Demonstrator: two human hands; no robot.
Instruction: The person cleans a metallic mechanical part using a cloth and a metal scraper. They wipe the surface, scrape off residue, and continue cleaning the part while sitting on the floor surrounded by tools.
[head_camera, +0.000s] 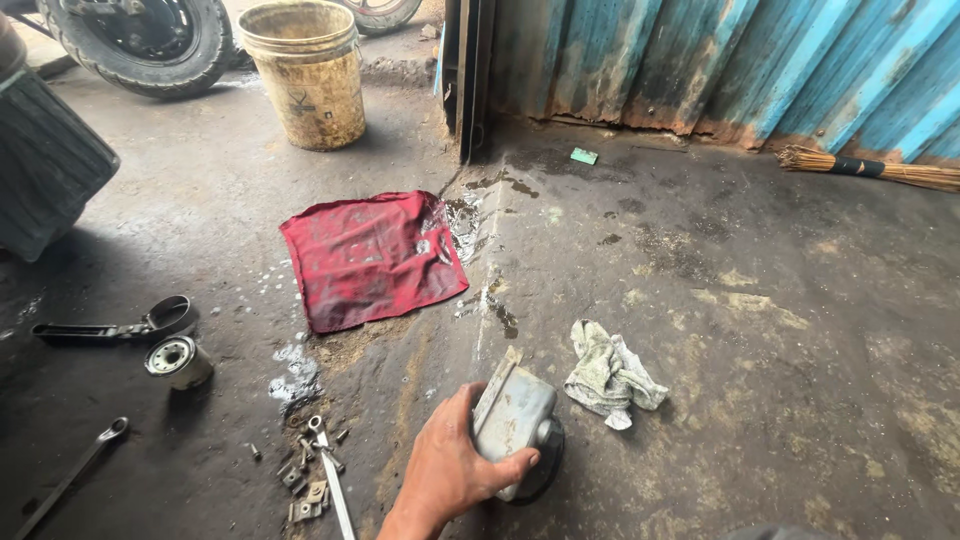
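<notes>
My left hand (450, 470) reaches in from the bottom edge and grips a grey metal housing (515, 415) with a dark round base, which rests on the stained concrete floor. My fingers wrap over its top edge and my thumb presses against its near side. A crumpled dirty rag (610, 375) lies just to the right of the part. Left of my hand lie several loose bolts and small fittings (310, 470) beside a slim spanner (335, 495). My right hand is out of view.
A red cloth (370, 258) lies spread ahead. At left are an oil filter (178, 360), a strap wrench (120, 325) and a long spanner (70, 475). A dirty bucket (305, 70) and a tyre (140, 40) stand at the back. A broom (870, 168) lies along the blue corrugated wall (720, 60).
</notes>
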